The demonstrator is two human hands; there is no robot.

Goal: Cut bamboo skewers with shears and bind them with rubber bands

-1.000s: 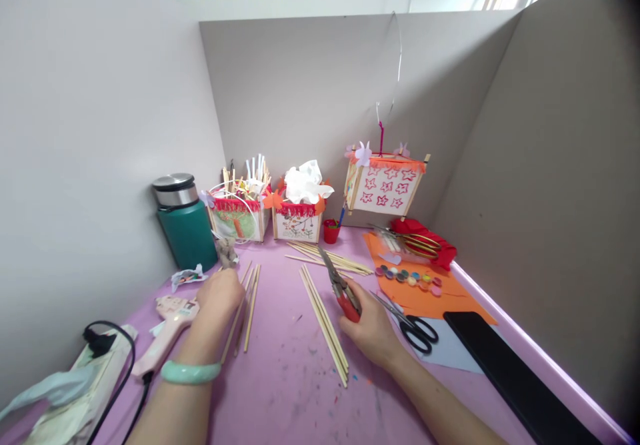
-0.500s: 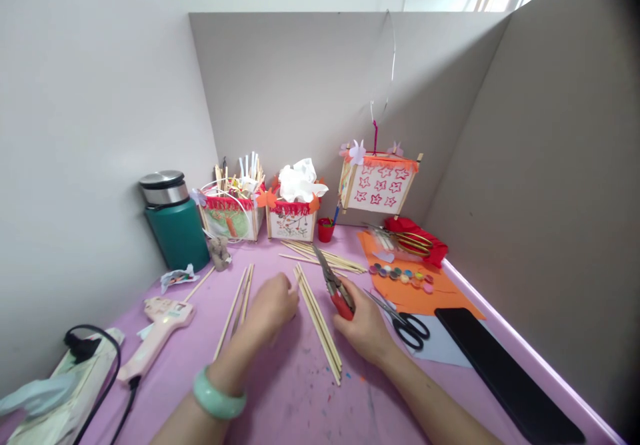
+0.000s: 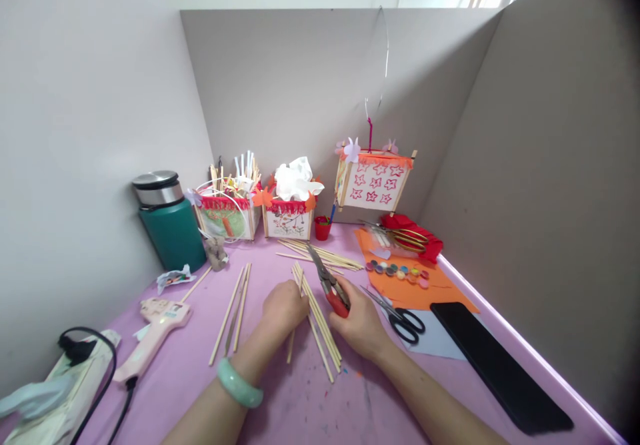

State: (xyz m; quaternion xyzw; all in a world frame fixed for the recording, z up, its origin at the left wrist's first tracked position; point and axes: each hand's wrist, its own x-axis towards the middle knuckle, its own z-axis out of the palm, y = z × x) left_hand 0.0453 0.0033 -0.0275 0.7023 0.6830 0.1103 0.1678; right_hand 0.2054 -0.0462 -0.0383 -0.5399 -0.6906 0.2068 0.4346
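Observation:
My left hand (image 3: 286,308), with a pale green bangle (image 3: 239,384) on the wrist, is closed around a thin wooden stick (image 3: 291,348) that slants down below the fingers. Just to its right lies a bundle of similar wooden sticks (image 3: 320,325) on the purple tabletop. My right hand (image 3: 364,322) grips a pair of red-handled snips (image 3: 327,282), its metal jaws pointing up and to the left; whether the jaws are parted I cannot tell. Left of my left hand, a few more sticks (image 3: 242,312) lie side by side, with a darker, narrow strip (image 3: 234,322) among them.
A pink glue gun (image 3: 155,338) and a power strip (image 3: 80,378) lie left, below a green flask (image 3: 173,232). Decorated boxes (image 3: 287,222), loose sticks (image 3: 325,253) and a hanging lantern (image 3: 375,182) are behind. Black-handled scissors (image 3: 405,322), paint pots (image 3: 397,270) and a black slab (image 3: 500,365) are right.
My left hand has moved slightly right to the bundle and now holds one stick apart from it. The right hand with the snips stays nearly in place.

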